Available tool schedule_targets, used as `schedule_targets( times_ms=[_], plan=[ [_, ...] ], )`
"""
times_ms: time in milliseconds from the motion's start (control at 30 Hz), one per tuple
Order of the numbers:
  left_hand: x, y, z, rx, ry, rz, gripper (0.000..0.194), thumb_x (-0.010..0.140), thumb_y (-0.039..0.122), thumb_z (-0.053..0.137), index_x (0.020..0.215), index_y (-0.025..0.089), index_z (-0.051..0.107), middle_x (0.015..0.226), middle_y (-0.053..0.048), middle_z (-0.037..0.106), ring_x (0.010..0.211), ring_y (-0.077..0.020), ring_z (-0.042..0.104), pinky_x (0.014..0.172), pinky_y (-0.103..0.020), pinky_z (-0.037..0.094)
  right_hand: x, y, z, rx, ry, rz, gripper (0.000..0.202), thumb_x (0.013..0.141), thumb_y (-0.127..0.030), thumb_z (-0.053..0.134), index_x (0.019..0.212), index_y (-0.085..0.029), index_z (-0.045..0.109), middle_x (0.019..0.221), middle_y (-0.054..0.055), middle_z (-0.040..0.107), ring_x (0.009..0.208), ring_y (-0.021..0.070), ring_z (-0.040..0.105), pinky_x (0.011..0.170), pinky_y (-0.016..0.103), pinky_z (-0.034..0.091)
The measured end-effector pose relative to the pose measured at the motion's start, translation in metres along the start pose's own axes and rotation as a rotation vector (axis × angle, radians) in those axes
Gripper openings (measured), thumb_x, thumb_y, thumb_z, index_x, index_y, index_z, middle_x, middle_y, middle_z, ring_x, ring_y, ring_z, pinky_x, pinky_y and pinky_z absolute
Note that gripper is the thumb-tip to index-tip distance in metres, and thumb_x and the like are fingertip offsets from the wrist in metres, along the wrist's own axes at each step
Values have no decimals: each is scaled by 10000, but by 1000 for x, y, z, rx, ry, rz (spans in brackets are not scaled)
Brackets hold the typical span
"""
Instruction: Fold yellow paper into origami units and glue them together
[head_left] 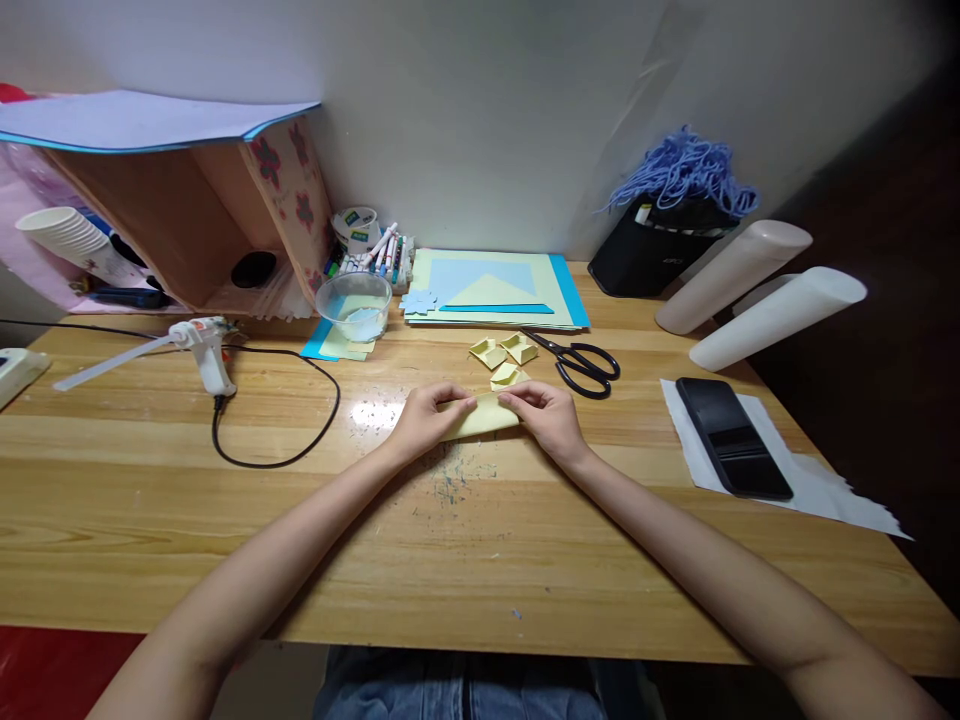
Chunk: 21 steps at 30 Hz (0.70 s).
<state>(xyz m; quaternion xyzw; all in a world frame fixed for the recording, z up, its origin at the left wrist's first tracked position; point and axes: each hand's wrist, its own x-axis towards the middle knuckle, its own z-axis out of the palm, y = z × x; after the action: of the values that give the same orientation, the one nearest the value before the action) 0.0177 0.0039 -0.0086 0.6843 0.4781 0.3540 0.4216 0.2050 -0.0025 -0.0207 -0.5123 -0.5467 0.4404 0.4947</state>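
Note:
A folded piece of pale yellow paper (480, 417) lies flat on the wooden table (450, 540). My left hand (427, 415) pinches its left end. My right hand (547, 412) presses and pinches its right end. Three small folded yellow paper pieces (504, 358) sit just beyond the hands. Black scissors (585, 362) lie to the right of them.
A white glue gun (206, 350) with a black cord lies at the left. A clear bowl (354, 303), markers and tape stand at the back. Stacked coloured paper sheets (495, 288) lie behind the scissors. A black phone (731, 435) rests on white paper at the right.

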Motion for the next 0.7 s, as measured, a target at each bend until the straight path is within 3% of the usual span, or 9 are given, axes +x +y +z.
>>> schedule_targets(
  times_ms=[500,600,700],
  plan=[
    [0,6,-2,78,-64,38,224,760,326,505,729,147,636,761,-33,652,712,-151,566,663,-252,423,1,0,0,-34,-25,6,237,655,-391,674,717,-164,646,728,45,667,677,174,611,639,298,498],
    [-2,7,-2,77,-24,44,234,770,337,495,719,144,618,745,-33,640,699,-144,556,658,-246,422,-1,-3,2,48,-83,61,272,729,-438,589,772,-171,617,716,30,645,668,157,603,594,268,505],
    [-2,6,-2,44,65,53,239,770,358,512,717,142,600,729,-30,623,685,-134,548,638,-231,421,-5,-7,6,201,-221,192,305,747,-462,559,864,-182,589,769,33,655,694,166,626,602,288,536]
  ],
)
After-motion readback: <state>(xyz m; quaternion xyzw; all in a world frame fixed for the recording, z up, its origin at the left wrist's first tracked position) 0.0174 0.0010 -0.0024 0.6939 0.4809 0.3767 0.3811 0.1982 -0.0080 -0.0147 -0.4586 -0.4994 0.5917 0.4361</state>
